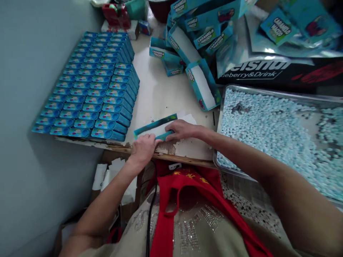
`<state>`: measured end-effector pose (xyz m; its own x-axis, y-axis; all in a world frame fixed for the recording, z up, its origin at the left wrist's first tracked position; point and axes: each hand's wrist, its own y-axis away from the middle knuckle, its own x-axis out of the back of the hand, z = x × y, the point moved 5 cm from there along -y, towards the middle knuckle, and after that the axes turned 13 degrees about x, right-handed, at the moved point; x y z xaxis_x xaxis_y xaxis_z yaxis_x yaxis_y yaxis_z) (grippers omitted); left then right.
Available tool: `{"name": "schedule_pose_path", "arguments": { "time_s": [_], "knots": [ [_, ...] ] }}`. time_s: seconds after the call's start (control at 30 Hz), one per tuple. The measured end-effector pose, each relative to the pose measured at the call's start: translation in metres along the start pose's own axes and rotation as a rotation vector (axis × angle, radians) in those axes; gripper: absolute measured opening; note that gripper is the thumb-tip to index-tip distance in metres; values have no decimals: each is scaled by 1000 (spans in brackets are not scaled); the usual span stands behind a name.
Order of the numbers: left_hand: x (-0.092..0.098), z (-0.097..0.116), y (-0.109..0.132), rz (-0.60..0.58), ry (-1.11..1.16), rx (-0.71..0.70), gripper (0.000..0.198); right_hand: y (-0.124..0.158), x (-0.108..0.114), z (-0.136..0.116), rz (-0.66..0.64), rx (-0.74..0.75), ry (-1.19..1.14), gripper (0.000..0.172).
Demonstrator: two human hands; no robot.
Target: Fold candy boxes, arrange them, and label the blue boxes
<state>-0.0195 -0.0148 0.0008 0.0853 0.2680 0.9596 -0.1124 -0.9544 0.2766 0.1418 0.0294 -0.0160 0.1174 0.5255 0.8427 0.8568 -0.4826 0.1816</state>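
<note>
A flat, unfolded blue carton blank (155, 126) lies at the table's front edge, white inside face up. My left hand (143, 149) is curled at its near edge, fingers bent onto the card. My right hand (180, 130) presses down on the right part of the blank, fingers closed over a folded blue flap. Both hands touch the same carton.
Rows of several closed blue boxes (91, 89) fill the table's left side. A heap of open blue cartons (197, 43) lies at the back. A metal tray (220, 110) of small pale blue candies (268, 132) sits at the right. The table's front edge (184, 160) is chipped.
</note>
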Motion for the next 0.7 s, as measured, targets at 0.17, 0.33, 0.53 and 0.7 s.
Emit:
{"name": "schedule_pose_path", "arguments": {
  "time_s": [0.17,0.33,0.53,0.7],
  "knots": [
    [27,34,21,1,283,-125,32,56,10,-14,62,225,130,33],
    [19,17,-35,286,634,271,59,96,14,-3,599,-211,47,44],
    [-17,29,-72,127,758,246,31,70,-27,15,610,-753,-167,48],
    [-6,39,-67,240,695,150,27,59,-26,2,461,-749,45,32]
  ]
}}
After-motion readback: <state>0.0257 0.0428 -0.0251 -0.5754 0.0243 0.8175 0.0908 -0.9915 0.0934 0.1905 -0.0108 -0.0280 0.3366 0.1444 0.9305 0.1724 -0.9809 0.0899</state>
